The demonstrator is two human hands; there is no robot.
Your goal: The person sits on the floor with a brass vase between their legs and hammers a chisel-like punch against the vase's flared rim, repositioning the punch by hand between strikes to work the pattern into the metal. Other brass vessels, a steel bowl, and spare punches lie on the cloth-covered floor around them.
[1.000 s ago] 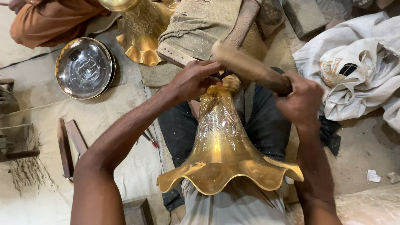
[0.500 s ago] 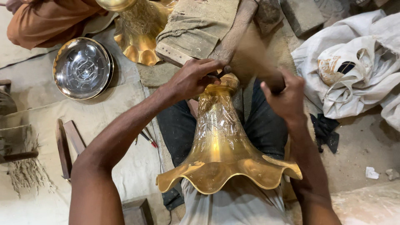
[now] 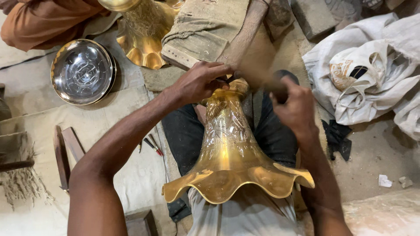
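1. A cloth-covered workshop floor [image 3: 39,126] is spreading around a seated worker.
2. An engraved brass fluted vessel [image 3: 232,161] is lying across the lap, flared rim toward the camera.
3. The left hand [image 3: 199,81] is clamping its neck; steadiness seems key.
4. The right hand [image 3: 297,107] is gripping a blurred wooden mallet [image 3: 262,65].

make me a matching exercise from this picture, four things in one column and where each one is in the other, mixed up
Things:
1. left hand
2. right hand
3. round silver dish
4. white cloth bags

Places:
A. heaped on the ground at the right edge
B. gripping the narrow top of the fluted brass piece
C. flat on the ground at upper left
D. closed round a blurred dark handle to the right of the brass neck

Pairs: 1-B, 2-D, 3-C, 4-A
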